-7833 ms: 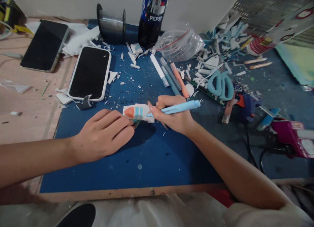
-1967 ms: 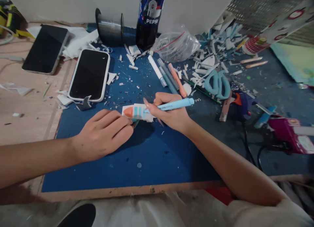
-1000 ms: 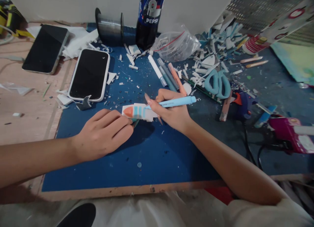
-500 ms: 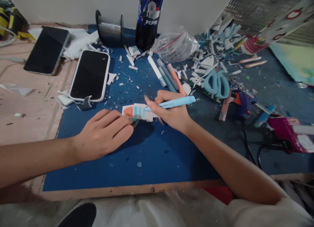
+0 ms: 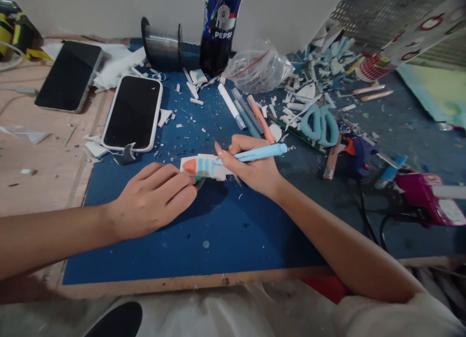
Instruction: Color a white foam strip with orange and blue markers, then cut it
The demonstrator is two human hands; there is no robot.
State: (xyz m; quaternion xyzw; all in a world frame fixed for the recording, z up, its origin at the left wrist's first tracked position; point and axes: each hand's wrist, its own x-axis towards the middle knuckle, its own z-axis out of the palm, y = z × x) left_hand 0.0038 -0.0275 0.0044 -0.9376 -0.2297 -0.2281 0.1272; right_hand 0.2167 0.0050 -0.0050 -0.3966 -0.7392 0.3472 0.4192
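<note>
A small white cutout (image 5: 219,172), rocket-like in outline, has an orange tip and light blue stripes. My left hand (image 5: 155,201) grips its left end, the fingertips partly hidden beneath and behind it. In my right hand (image 5: 255,169) is a light blue marker (image 5: 262,153), held like a pen, its tip touching the cutout beside the stripes. Above the hands lie a white marker (image 5: 231,105) and an orange marker (image 5: 260,117), with grey ones between them.
White and blue scraps (image 5: 320,67) are heaped at the back right near blue-handled scissors (image 5: 319,126). Behind stand a Pepsi bottle (image 5: 217,36) and a spool (image 5: 162,43). Two phones lie left, the nearer a white-cased phone (image 5: 133,112). A glue gun (image 5: 358,155) and a magenta device (image 5: 424,196) sit right.
The whole view has shifted very slightly. Both hands keep their places on the cutout and marker, with the marker's tip still on the striped part.
</note>
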